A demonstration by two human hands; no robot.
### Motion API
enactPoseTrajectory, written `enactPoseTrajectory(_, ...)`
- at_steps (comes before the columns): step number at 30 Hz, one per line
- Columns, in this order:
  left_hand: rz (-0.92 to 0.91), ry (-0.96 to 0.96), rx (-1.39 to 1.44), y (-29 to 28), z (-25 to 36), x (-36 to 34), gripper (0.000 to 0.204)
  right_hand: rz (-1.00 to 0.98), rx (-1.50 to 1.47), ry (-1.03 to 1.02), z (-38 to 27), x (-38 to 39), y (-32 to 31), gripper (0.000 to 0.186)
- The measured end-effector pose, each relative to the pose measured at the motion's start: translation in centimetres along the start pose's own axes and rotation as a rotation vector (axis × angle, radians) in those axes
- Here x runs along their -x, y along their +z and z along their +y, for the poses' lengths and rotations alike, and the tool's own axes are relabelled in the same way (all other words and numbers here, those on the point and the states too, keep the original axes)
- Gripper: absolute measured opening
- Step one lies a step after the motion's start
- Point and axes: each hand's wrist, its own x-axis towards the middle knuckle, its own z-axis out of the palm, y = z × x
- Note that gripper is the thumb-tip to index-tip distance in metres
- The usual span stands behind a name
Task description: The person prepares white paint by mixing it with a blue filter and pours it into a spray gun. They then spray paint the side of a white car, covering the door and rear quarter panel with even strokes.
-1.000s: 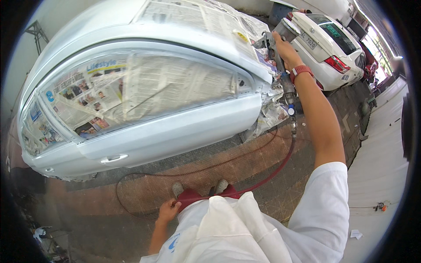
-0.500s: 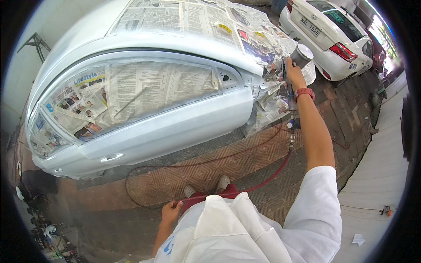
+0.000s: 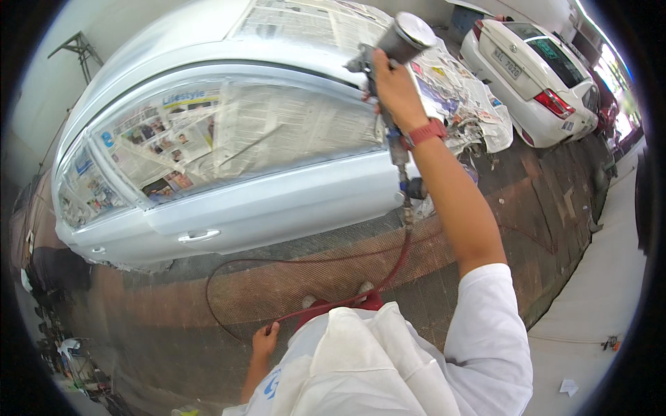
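My right hand (image 3: 395, 90), with a red watch on the wrist, grips a spray gun (image 3: 371, 69) with a metal cup (image 3: 406, 38) on top, held over the upper right corner of the near car's side window. Below the gun hang an inline fitting with a regulator (image 3: 415, 187) and a dark red hose (image 3: 394, 274). My left hand (image 3: 266, 335), low by my hip, is closed on that hose. The pale silver-white car body (image 3: 270, 201) has its windows (image 3: 291, 121) covered in newspaper, and more crumpled paper (image 3: 479, 118) covers its right end.
A white sedan (image 3: 520, 90) is parked at the upper right. A pale wall or sheet (image 3: 583, 298) runs along the right. Dark clutter (image 3: 66, 347) lies at the lower left, and a metal bracket (image 3: 80, 55) is on the left wall. The hose loops across the mesh-patterned floor (image 3: 159, 305).
My right hand and the spray gun have moved left and up, from the car's papered right end to over the window's corner. My left hand still holds the hose.
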Motion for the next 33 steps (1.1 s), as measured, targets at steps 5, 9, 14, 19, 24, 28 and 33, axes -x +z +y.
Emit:
enactPoseTrajectory(5,0.124,-0.058,0.187,-0.6,-3.4,1.5,0.068,-0.076,-0.046,-0.199,-8.1,-0.8,11.9,0.074)
enactPoseTrajectory(9,0.09,-0.186,0.126,-1.0,-4.5,2.3,0.071,-0.072,-0.034,-0.335,-12.6,-0.1,19.7,0.068)
enactPoseTrajectory(14,0.062,-0.255,0.171,-0.4,-5.1,2.0,0.075,-0.257,-0.151,-0.253,-12.7,1.8,21.5,0.065)
enactPoseTrajectory(19,0.019,-0.191,0.151,0.0,-4.2,1.8,0.078,-0.077,0.005,-0.214,-5.8,3.8,14.8,0.065)
enactPoseTrajectory(24,-0.01,-0.222,0.007,-0.3,-0.5,1.6,0.078,0.093,0.135,-0.024,5.0,5.4,3.0,0.066)
enactPoseTrajectory(28,-0.08,-0.087,-0.045,0.0,2.2,1.0,0.081,0.253,0.157,0.051,13.0,6.1,-5.3,0.063)
enactPoseTrajectory(33,-0.081,-0.109,-0.133,1.5,4.6,0.2,0.085,0.406,0.131,0.182,20.5,6.9,-13.2,0.063)
